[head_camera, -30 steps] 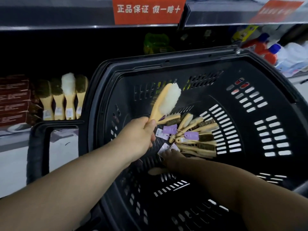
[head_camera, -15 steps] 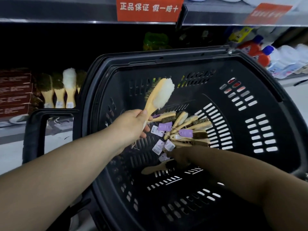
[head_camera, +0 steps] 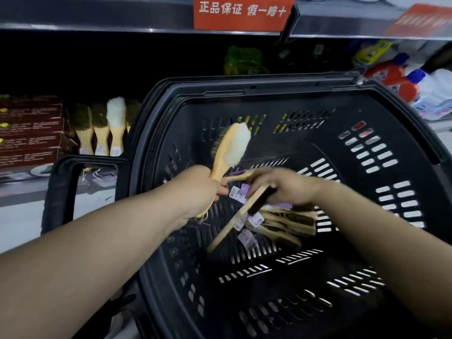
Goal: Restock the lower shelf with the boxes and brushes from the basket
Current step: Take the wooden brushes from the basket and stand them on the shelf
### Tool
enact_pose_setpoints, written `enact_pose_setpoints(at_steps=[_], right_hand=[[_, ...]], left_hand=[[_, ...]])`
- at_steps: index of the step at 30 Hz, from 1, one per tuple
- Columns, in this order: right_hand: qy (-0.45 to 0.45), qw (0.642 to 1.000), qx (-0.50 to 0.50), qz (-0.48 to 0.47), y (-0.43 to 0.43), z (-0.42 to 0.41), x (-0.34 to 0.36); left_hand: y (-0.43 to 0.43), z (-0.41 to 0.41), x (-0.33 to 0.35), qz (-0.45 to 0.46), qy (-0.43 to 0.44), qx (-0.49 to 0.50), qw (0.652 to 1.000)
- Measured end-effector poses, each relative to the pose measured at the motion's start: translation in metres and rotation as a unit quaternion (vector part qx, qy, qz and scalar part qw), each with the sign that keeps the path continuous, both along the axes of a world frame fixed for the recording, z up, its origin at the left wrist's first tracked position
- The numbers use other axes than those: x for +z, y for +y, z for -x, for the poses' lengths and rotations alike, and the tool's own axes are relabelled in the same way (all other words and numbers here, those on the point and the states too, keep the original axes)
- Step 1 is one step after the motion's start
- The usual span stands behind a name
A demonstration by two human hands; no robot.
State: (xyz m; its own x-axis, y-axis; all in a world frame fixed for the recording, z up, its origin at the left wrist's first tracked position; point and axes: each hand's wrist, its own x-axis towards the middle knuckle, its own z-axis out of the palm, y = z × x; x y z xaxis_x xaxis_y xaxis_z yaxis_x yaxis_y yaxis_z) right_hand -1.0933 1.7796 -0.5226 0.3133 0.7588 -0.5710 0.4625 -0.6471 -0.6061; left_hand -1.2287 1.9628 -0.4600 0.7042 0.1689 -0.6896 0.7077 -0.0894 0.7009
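Observation:
My left hand grips the wooden handle of a white-bristled brush and holds it upright over the black plastic basket. My right hand, blurred by motion, holds a dark-bristled brush with a long wooden handle by its head, lifted above the pile. Several wooden brushes with purple tags lie on the basket's floor. On the lower shelf at left stand several brushes next to stacked dark red boxes.
The basket's handle sticks out at left, in front of the shelf edge. A red sign hangs on the upper shelf rail. Bottles with blue caps stand at the far right, a green package behind the basket.
My right hand has risen out of the pile with a dark-bristled brush and moved up toward my left hand. The white brush has stayed in my left hand.

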Motion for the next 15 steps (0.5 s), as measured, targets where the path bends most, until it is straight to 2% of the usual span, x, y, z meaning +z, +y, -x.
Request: enact_pose_setpoints(at_steps=[1,3,5,8,12,15], right_hand=[[0.006,0.998,-0.032,-0.053,0.001,-0.004,0.018],[0.073,0.981,-0.104,-0.148,-0.003,-0.009,0.047],[0.144,0.954,-0.139,-0.225,-0.006,-0.006,0.062],[0.146,0.939,-0.175,-0.257,-0.011,-0.006,0.064],[0.134,0.918,-0.228,-0.295,-0.007,-0.001,0.048],[0.148,0.9,-0.258,-0.319,0.0,0.006,0.03]], left_hand=[[0.001,0.0,0.001,-0.015,0.004,-0.003,1.0],[0.002,0.0,0.001,-0.018,0.012,-0.014,1.0],[0.002,0.002,0.005,0.037,0.019,-0.033,0.999],[-0.003,0.006,0.012,0.116,0.033,-0.06,0.991],[-0.002,0.005,0.014,0.124,0.03,-0.047,0.991],[0.002,0.005,0.014,0.119,0.012,-0.1,0.988]])
